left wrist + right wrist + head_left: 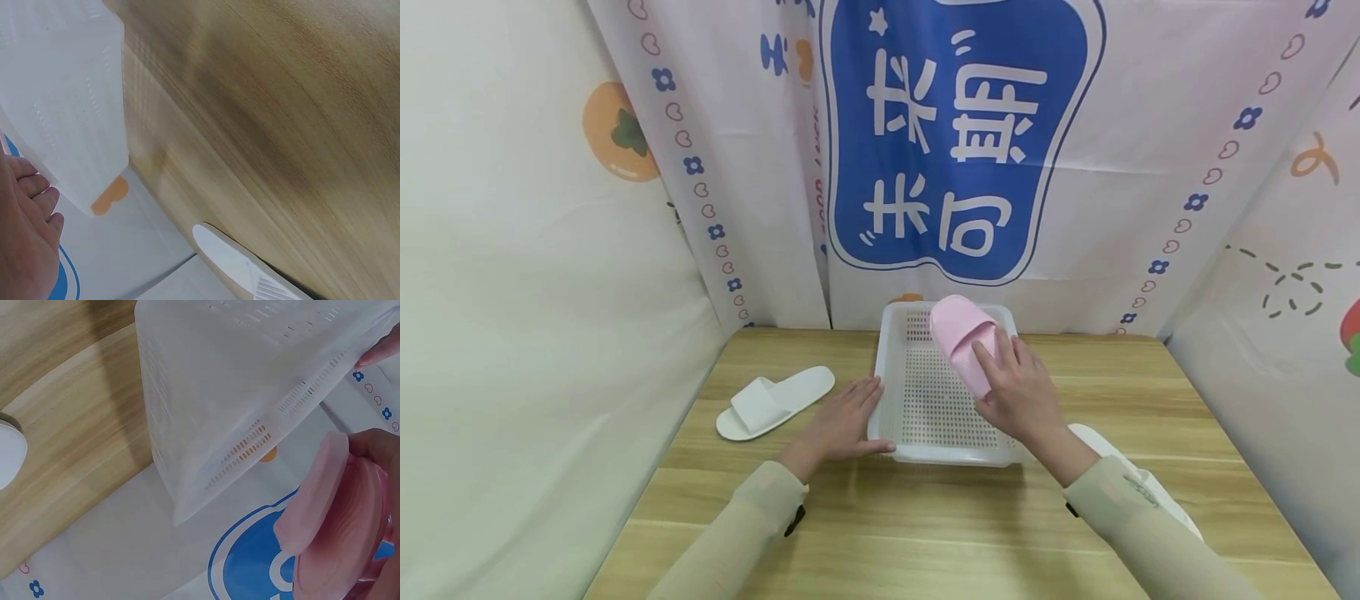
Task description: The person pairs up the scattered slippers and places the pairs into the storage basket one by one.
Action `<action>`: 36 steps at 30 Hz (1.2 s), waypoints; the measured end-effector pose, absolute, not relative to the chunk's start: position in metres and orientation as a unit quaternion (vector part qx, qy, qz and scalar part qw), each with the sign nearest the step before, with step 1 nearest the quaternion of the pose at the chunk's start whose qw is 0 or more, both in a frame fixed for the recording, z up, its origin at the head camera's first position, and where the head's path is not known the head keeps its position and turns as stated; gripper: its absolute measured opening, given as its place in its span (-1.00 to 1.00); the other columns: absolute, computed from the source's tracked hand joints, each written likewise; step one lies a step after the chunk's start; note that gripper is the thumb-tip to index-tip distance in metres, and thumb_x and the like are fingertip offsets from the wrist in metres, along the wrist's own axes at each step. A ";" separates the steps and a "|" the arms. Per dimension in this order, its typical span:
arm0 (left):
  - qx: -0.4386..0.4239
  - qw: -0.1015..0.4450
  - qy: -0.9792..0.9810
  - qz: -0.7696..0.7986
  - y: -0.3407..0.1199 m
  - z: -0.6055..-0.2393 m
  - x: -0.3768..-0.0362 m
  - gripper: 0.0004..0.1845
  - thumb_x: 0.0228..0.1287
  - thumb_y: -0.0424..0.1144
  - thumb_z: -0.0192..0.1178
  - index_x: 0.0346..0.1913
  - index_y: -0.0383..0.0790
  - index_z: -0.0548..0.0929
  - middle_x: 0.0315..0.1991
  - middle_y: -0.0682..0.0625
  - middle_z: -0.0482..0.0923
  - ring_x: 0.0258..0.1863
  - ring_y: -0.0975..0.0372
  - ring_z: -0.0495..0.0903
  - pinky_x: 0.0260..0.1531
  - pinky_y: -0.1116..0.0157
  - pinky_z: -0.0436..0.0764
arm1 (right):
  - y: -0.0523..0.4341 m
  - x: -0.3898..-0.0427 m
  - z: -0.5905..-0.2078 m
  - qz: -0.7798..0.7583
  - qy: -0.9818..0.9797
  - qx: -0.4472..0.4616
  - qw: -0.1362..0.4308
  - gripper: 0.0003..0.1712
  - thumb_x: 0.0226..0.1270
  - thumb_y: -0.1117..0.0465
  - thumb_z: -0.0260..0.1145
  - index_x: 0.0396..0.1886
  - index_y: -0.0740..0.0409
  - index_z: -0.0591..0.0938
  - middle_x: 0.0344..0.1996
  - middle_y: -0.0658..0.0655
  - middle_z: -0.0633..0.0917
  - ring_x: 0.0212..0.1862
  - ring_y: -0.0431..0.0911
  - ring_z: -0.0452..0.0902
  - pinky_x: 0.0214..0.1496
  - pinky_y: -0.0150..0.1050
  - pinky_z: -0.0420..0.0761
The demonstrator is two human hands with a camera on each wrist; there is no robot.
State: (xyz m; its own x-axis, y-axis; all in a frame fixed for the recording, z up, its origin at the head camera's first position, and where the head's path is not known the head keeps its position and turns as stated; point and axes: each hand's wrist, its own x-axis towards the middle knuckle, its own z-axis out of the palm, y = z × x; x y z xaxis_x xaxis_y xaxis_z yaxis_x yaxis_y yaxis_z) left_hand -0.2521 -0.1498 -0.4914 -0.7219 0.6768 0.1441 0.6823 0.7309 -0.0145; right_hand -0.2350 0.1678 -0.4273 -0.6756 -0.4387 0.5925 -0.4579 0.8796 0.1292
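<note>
A pink slipper (pixel 958 321) is tilted over the white plastic basket (pixel 947 456), held in my right hand (pixel 1021 392) with the fingers across its strap. From the right wrist view, the slipper's strap and sole (pixel 340 534) show close beside the gripping fingers. My left hand (pixel 844 421) rests at the basket's near left corner, its fingers extended along the rim. The perforated bottom of the basket is visible beneath the slipper. Left of that hand, a white slipper (pixel 805 390) lies on the table with its strap upward.
Another white slipper (pixel 1097 442) lies on the wood-grain table (pixel 910 533) at the right, partly covered by my right forearm. Printed cloth (pixel 1075 275) hangs behind the basket at the table's back edge, and light walls stand on both sides.
</note>
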 end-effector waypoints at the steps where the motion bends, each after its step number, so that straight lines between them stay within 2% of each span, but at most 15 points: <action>1: -0.367 0.072 -0.927 -0.021 -0.150 -0.492 -0.252 0.10 0.19 0.49 -0.06 0.44 -0.45 0.17 0.46 -0.28 0.11 0.44 -0.04 0.10 0.43 0.11 0.02 | 0.167 -0.236 -0.428 0.013 -0.917 0.241 0.318 -0.09 -0.21 0.05 0.46 0.27 0.16 0.44 0.22 0.50 0.37 0.07 0.39 0.40 -0.06 0.23 0.58; 7: -0.369 0.077 -0.926 -0.026 -0.150 -0.492 -0.251 0.10 0.19 0.49 -0.08 0.42 -0.46 0.20 0.44 -0.29 0.13 0.42 -0.06 0.13 0.42 0.09 0.06 | 0.162 -0.240 -0.430 -0.006 -0.928 0.222 0.298 -0.07 -0.20 0.04 0.49 0.29 0.18 0.44 0.22 0.51 0.37 0.09 0.40 0.39 -0.03 0.24 0.57; 16: -0.361 0.060 -0.930 -0.027 -0.149 -0.491 -0.250 0.09 0.19 0.46 -0.02 0.44 -0.44 0.16 0.46 -0.27 0.09 0.45 -0.02 0.08 0.43 0.12 0.01 | 0.157 -0.243 -0.433 -0.024 -0.945 0.202 0.257 -0.05 -0.12 0.01 0.48 0.35 0.17 0.41 0.27 0.51 0.32 0.13 0.39 0.35 0.05 0.24 0.52; 29: -0.368 0.072 -0.926 -0.038 -0.150 -0.491 -0.251 0.08 0.20 0.44 0.00 0.43 -0.46 0.18 0.45 -0.28 0.12 0.43 -0.07 0.11 0.42 0.09 0.06 | 0.144 -0.253 -0.439 -0.017 -0.954 0.152 0.257 -0.07 -0.15 0.05 0.46 0.31 0.20 0.41 0.22 0.54 0.34 0.07 0.40 0.37 -0.09 0.23 0.53; 36: -0.367 0.071 -0.927 -0.039 -0.149 -0.492 -0.251 0.07 0.20 0.42 0.02 0.44 -0.46 0.17 0.45 -0.28 0.11 0.44 -0.06 0.10 0.42 0.09 0.05 | 0.137 -0.259 -0.443 0.004 -0.969 0.113 0.221 -0.03 -0.15 0.04 0.51 0.33 0.21 0.37 0.25 0.55 0.31 0.11 0.43 0.33 -0.02 0.28 0.51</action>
